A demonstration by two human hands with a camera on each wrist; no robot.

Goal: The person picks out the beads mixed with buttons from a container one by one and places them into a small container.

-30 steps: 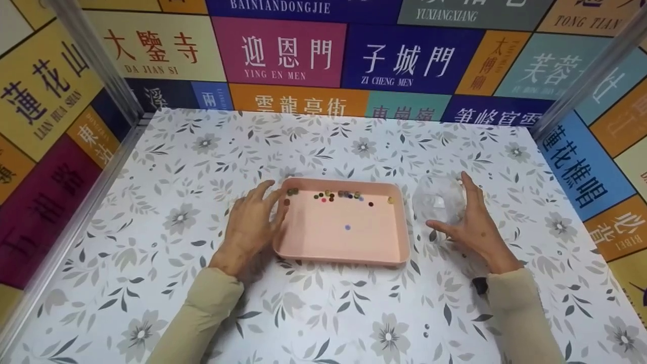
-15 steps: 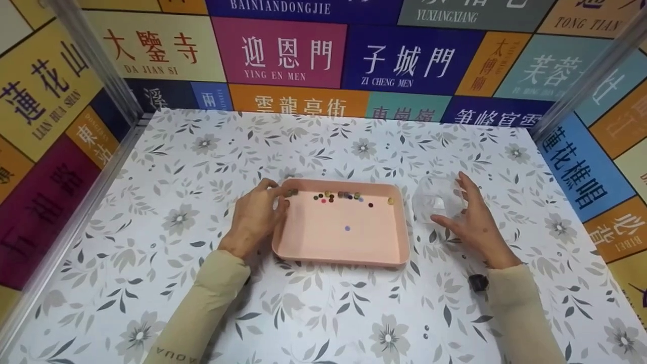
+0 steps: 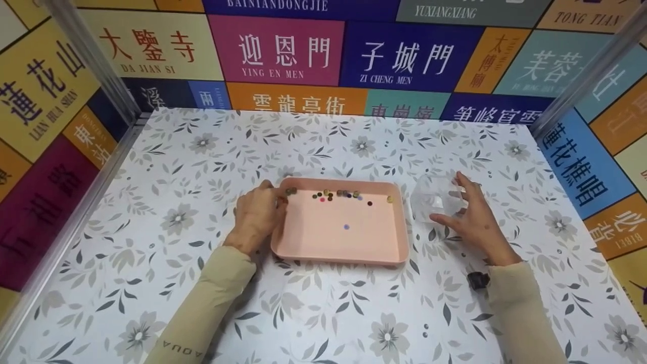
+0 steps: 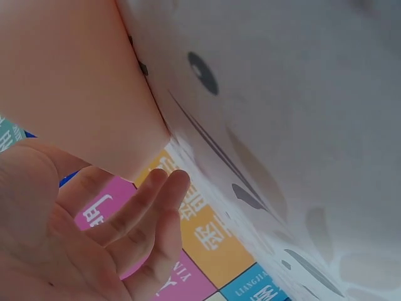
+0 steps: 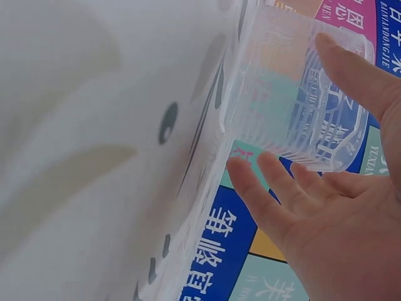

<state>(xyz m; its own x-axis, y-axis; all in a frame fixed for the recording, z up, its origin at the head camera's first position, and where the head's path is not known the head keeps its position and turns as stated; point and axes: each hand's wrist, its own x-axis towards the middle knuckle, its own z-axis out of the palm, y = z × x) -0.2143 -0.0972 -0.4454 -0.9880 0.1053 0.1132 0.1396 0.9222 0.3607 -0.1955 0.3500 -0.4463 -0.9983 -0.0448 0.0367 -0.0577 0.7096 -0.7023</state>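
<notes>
A shallow pink tray (image 3: 313, 242) lies on the table, with small multicoloured beads (image 3: 349, 194) mostly along its far side. At its left end is my left hand (image 3: 258, 215), thumb and index fingertips meeting over the rim around a brownish bead (image 3: 282, 201). The left wrist view shows the other fingers (image 4: 141, 241) loosely bent outside the tray wall (image 4: 75, 75). Right of the tray stands a clear plastic container (image 3: 429, 199). My right hand (image 3: 475, 222) is spread around its near right side; in the right wrist view the thumb (image 5: 351, 69) overlaps the container (image 5: 282, 81), with fairly straight fingers alongside.
A small black object (image 3: 477, 279) lies beside the right sleeve (image 3: 523, 308). The table bears a flowered white cover (image 3: 303, 313). Panels with large characters (image 3: 283, 53) stand behind and on both sides, with clear upright posts (image 3: 101, 60) at the back corners.
My left hand has moved right onto the tray's left end, and its thumb and index finger have closed at the brownish bead. The right hand has barely shifted at the container.
</notes>
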